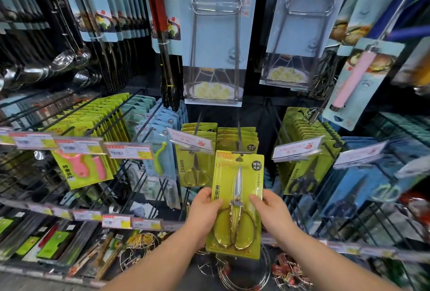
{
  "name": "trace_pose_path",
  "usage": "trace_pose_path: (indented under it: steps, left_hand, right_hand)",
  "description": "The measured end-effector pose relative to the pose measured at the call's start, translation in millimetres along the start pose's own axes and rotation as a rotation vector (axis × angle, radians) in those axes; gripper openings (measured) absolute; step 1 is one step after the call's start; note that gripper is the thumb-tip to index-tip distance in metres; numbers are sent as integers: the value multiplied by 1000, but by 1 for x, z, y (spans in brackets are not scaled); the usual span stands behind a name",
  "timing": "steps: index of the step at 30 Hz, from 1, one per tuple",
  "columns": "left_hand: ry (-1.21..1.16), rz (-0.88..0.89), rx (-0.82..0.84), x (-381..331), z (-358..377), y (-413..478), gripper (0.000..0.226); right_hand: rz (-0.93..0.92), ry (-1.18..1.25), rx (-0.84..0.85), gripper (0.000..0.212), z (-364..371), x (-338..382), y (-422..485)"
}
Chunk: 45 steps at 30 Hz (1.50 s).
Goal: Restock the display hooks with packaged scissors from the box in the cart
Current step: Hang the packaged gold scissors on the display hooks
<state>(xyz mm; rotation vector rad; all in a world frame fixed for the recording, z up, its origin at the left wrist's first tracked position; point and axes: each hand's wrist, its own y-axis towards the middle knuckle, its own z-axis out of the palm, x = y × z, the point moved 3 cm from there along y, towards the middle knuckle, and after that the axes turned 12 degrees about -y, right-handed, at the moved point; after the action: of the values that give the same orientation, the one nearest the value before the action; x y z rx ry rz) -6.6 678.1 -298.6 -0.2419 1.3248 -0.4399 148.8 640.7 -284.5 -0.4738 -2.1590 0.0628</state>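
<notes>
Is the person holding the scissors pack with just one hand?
No, the left hand and the right hand both grip the scissors pack.

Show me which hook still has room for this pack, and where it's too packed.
Room: the centre hook, bare rod ahead of its yellow packs; the held pack, gripped by left hand and right hand, sits at its tip. Dark gap to its right, before the right stack, could pass a hand. Crowded: left rows, packed along their rods.

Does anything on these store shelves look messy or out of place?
Mostly tidy. The loose wire racks heaped in a tangle on the bottom shelf look messy beside the neat hanging rows. The scissors pack is off its hook only because both hands hold it.
</notes>
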Motion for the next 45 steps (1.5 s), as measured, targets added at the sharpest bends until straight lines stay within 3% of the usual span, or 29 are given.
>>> trace_pose_path:
  steps: [11, 12, 14, 16, 21, 24, 29, 34, 37, 40, 42, 45]
  left_hand:
    - [111, 26, -101, -14, 10, 18, 10]
    - [135, 39, -108, -16, 13, 21, 11]
    - [168, 27, -105, -17, 17, 32, 34]
    - [199, 24, -111, -22, 22, 39, 29]
    - [271, 25, -177, -25, 28, 65, 49]
    - [323, 36, -213, -31, 31, 76, 47]
    - [493, 11, -222, -38, 32, 90, 46]
    - [616, -10, -215, -44, 32, 93, 43]
    - [623, -22, -213, -45, 32, 94, 40]
    - [565, -18, -209, -45, 32, 90, 33]
    - [495, -11, -200, -45, 33, 84, 38]
    - [415, 6, -171, -42, 29, 74, 53]
  right_hand:
    - [5, 7, -1, 27, 4, -1, 38]
    - [7, 5, 7, 24, 2, -1, 43]
    - [25, 12, 25, 20, -1, -2, 54]
    - [54, -22, 26, 25, -3, -4, 65]
    - [79, -73, 77, 23, -2, -10, 100]
    - [80, -140, 135, 14, 1, -12, 119]
    - [86, -136, 199, 57, 7, -24, 144]
    - [90, -206, 165, 44, 15, -50, 170]
    - [97, -254, 171, 41, 12, -42, 170]
    - [116, -241, 170, 66, 12, -40, 171]
    - [124, -290, 167, 58, 5, -24, 153]
    - [155, -448, 180, 62, -9, -9, 128]
